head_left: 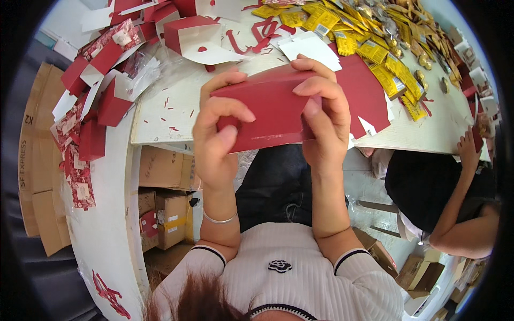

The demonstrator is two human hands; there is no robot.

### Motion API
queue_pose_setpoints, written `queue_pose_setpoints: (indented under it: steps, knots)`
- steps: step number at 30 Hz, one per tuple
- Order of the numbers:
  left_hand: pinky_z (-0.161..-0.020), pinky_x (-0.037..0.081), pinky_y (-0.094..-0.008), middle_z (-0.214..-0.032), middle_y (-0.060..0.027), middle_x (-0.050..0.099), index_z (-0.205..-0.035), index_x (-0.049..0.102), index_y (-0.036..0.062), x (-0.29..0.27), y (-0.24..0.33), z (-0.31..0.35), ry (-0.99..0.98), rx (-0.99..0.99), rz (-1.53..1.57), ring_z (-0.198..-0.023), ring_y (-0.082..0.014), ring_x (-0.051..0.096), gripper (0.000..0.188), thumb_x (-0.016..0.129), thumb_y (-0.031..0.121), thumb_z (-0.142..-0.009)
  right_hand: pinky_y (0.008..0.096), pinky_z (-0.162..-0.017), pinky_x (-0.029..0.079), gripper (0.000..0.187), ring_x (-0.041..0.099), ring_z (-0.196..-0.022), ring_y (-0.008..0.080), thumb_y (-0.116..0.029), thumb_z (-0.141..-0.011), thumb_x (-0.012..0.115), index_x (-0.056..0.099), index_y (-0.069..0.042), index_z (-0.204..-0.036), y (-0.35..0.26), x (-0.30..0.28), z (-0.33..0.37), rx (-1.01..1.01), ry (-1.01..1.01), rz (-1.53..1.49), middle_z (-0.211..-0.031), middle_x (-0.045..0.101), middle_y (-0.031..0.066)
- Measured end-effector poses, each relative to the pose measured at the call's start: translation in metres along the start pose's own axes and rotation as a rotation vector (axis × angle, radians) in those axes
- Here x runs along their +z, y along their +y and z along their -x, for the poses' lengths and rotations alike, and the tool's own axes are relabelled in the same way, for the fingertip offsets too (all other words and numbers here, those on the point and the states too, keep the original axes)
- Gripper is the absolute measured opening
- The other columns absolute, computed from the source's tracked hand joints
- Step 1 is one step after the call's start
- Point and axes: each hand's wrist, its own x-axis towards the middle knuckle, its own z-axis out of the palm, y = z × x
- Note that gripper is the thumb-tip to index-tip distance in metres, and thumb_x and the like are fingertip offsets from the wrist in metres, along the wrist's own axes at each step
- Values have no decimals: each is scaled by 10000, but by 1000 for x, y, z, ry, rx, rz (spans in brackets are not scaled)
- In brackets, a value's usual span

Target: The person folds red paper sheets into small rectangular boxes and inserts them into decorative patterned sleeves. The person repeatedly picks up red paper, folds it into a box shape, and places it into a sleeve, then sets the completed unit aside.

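Between my two hands, above the near edge of the table, is a dark red cardboard box [273,109] with a slightly glossy face toward me. My left hand [217,125] grips its left end, fingers curled and the thumb at the lower side. At the other end my right hand [327,109] holds it, with fingers over the top and the thumb near the corner. Whether the box is fully folded is hidden. Flat red card blanks [369,93] with white cut edges lie on the table just beyond my right hand.
Folded red-and-white boxes [190,37] crowd the far left. Yellow packets [396,75] heap at the far right, with gold-wrapped balls [418,77] among them. Red ribbon [262,35] lies at the back. A co-worker's arm [460,198] reaches in at right. Brown cartons [171,214] stand under the table [166,128].
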Motion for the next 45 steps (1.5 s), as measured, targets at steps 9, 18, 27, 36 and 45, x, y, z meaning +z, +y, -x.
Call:
queue_pose_setpoints:
  steps: [9, 18, 27, 36, 45]
  knots:
    - [-961, 307, -330, -1133, -136, 464, -1145, 404, 1, 5, 1, 1, 107, 110, -290, -1089, -215, 427, 450, 514, -63, -712, 401, -972, 294, 326, 393, -1164, 320, 29, -722, 569, 503, -30, -1037, 1, 16, -3, -45, 36, 287, -1138, 478, 151]
    - [-995, 270, -393, -1106, -142, 521, -1084, 478, 16, 13, 8, 3, 239, 54, -41, -1113, -259, 428, 400, 605, 86, -711, 417, -991, 272, 315, 368, -1192, 332, 29, -692, 588, 526, -37, -993, -3, 6, -8, -175, -169, 313, -1133, 489, 157]
    - [-1013, 207, -528, -1014, -31, 570, -856, 515, 166, -3, 3, 16, -26, 592, -652, -1011, -273, 487, 241, 665, 308, -731, 368, -1032, 194, 805, 297, -1242, 307, -524, -778, 529, 226, -34, -1340, 5, -3, -1, 481, 101, -262, -1319, 303, 207]
    - [-1010, 219, -499, -1219, -166, 428, -1183, 421, 90, -31, -14, 10, 72, 66, -115, -1172, -286, 390, 511, 394, 479, -853, 367, -1033, 230, 1011, 314, -1248, 281, -10, -500, 592, 95, -65, -1379, -9, -25, -5, 124, -123, -54, -1321, 328, 169]
    - [-952, 366, -358, -1195, -107, 433, -1261, 300, 37, -62, -29, 7, 64, -170, -14, -1123, -200, 427, 623, 625, 227, -766, 504, -1024, 161, 731, 388, -1171, 316, -5, -503, 597, 441, -97, -1211, -16, -5, -8, -19, -677, 725, -1181, 444, 122]
